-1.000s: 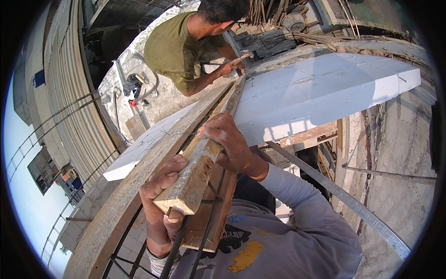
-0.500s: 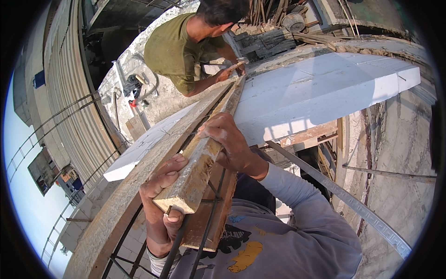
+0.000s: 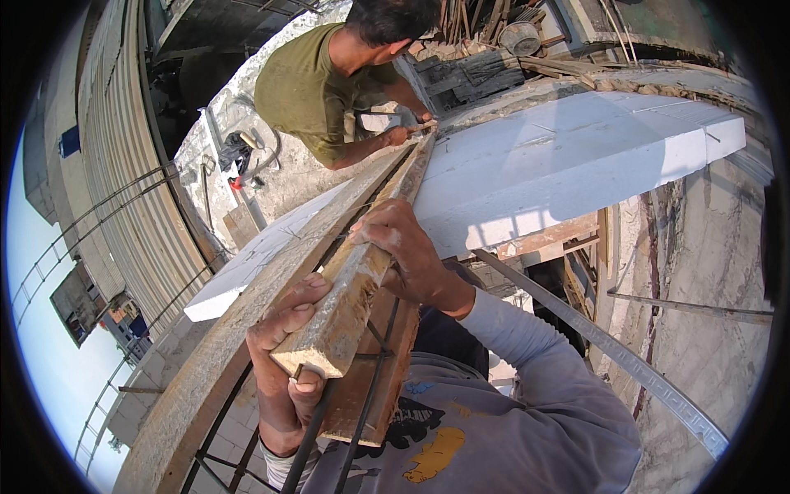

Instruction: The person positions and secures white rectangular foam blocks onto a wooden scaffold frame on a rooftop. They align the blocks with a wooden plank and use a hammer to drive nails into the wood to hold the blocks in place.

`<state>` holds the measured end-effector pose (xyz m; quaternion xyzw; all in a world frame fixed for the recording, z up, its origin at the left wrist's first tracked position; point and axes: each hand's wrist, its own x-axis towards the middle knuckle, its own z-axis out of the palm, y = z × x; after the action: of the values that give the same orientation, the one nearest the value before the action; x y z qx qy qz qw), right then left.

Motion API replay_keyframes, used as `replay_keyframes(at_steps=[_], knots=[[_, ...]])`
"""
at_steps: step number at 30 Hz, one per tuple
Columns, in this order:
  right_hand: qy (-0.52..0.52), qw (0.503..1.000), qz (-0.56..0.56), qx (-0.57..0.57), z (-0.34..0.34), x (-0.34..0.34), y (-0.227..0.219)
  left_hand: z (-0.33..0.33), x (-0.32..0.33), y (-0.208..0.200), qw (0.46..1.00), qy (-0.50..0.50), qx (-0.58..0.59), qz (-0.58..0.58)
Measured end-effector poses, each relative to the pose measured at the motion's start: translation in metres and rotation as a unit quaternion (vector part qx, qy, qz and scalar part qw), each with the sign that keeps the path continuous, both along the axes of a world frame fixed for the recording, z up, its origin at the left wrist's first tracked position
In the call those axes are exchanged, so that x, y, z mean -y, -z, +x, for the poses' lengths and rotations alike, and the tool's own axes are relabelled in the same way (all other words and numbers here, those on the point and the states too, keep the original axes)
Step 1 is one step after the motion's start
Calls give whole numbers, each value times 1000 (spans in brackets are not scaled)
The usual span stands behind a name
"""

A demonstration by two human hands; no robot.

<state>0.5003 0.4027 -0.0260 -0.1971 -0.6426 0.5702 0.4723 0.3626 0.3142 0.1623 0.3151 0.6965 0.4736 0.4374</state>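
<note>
A long squared timber [image 3: 329, 323] runs away from me, its near end tilted toward my chest. My left hand [image 3: 284, 354] is closed round that end, fingers over the top and thumb underneath beside a short metal pin. Farther along, my right hand [image 3: 403, 251] grips the same timber from the right side. Close along its left lies a wide wooden plank [image 3: 218, 375]. Under the near end are dark reinforcing bars [image 3: 362, 420] and a reddish board [image 3: 383, 399]. At the timber's far end, a co-worker [image 3: 309, 90] in an olive shirt bends with both hands by the tip.
White foam panels [image 3: 527, 156] flank the timber, the larger on the right. A metal bar [image 3: 601, 346] slants down at lower right, beside a rough concrete surface [image 3: 691, 263]. Corrugated sheets [image 3: 123, 148] stand at left. Tools and a black bag [image 3: 236, 152] lie near the co-worker.
The co-worker's hands at the far end have shifted, the nearer one lowered and moved slightly right. My own hands and the timber stay practically still.
</note>
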Motion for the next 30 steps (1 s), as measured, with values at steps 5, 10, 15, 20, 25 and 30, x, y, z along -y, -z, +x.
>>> replay_keyframes(at_steps=[5, 10, 15, 20, 25, 30], knots=[[0, 1000, 2, -1, 0, -1, 1, 10, -9, -12, 998, -32, -5, -55], [-3, 1000, 3, 0, 0, 0, 1, 26, -23, -29, 992, -56, -31, -111], [4, 1000, 6, 1, 0, 0, 2, 23, -24, -30, 993, -29, -35, -109], [-2, 1000, 4, 1, 0, -1, 2, 31, -29, -36, 992, -22, -49, -116], [4, 1000, 5, 12, -1, -1, 3, 30, -28, -36, 991, -8, -57, -118], [0, 1000, 3, 12, 0, 0, 2, 28, -24, -33, 993, -9, -52, -105]])
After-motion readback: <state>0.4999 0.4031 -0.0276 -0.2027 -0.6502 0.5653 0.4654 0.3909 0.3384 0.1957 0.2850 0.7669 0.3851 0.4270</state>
